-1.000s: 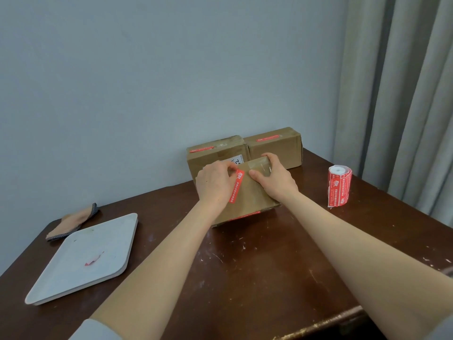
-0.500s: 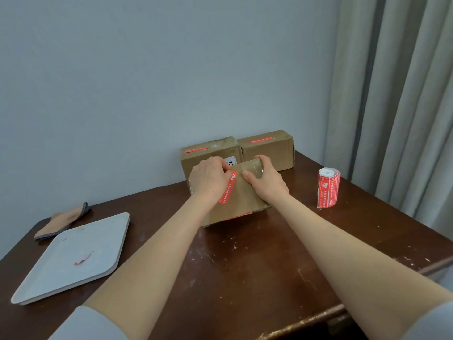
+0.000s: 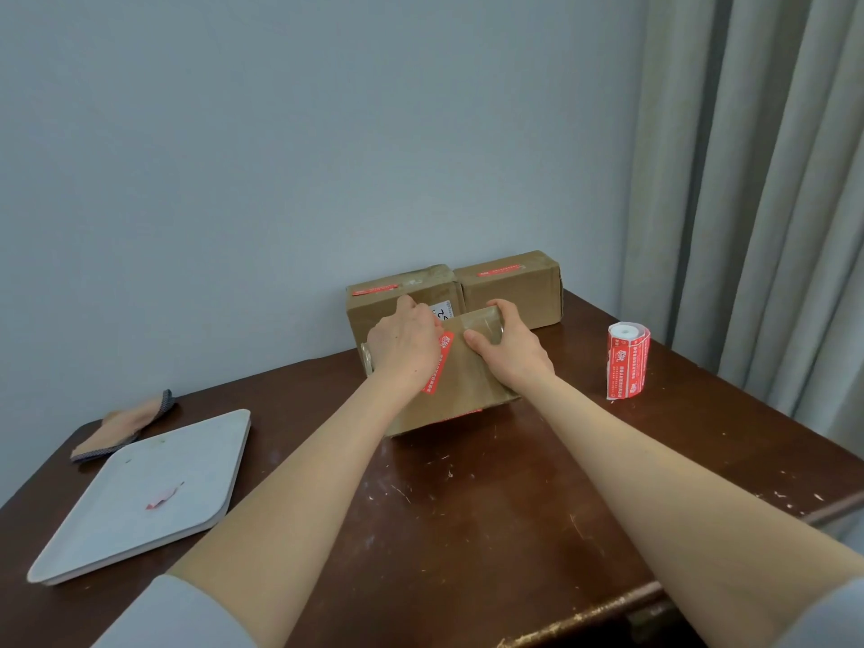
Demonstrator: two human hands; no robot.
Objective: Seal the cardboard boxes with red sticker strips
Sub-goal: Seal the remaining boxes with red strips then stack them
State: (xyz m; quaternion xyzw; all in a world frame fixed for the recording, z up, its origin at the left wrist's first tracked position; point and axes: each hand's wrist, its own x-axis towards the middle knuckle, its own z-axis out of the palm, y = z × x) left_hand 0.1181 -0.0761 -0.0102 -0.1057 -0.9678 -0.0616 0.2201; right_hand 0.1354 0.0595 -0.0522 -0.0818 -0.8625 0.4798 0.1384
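Two hands grip box (image 3: 470, 390): left hand (image 3: 403, 349) covers edge of red strip (image 3: 438, 369), right hand (image 3: 512, 354) beside it.

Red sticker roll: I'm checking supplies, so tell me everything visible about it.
The red sticker roll stands upright on the dark wooden table, near the curtain. A white core shows at its top, white print covers the red paper, and a loose end lifts at its base. Only the table touches it.
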